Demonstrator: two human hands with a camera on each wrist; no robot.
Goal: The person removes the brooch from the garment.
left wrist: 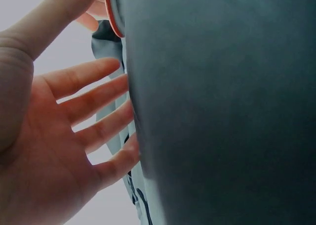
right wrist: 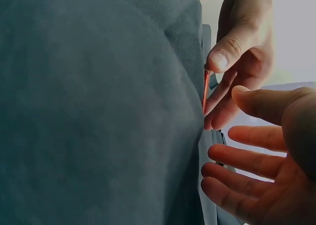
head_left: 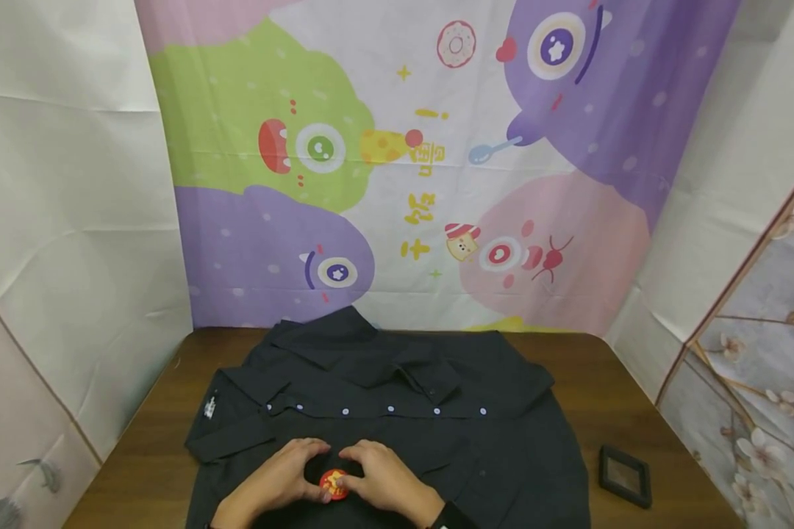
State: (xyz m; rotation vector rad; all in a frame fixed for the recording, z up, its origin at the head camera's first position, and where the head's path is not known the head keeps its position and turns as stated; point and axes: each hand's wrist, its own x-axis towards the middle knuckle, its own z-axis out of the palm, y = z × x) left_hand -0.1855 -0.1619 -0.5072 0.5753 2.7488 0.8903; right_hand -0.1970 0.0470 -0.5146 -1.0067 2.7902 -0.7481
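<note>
A dark button-front shirt [head_left: 503, 459] lies spread out, a row of pale buttons [head_left: 390, 408] across it. On its near part is a round red badge [head_left: 334, 485] with a yellow pattern. My left hand [head_left: 279, 476] is on the badge's left, thumb tip at its edge, other fingers spread with tips at the cloth. From the right, my right hand [head_left: 389, 477] reaches in, its thumb overlapping the badge in the head view. In the right wrist view the red disc [right wrist: 206, 92] shows edge-on beside the left thumb, while the right fingers are loosely extended.
The shirt covers most of a brown wooden table [head_left: 152, 441]. A small black square frame [head_left: 625, 495] lies at the right, near the shirt's side. Behind the table hangs a cloth [head_left: 397, 294] with cartoon monsters, and pale panels stand on both sides.
</note>
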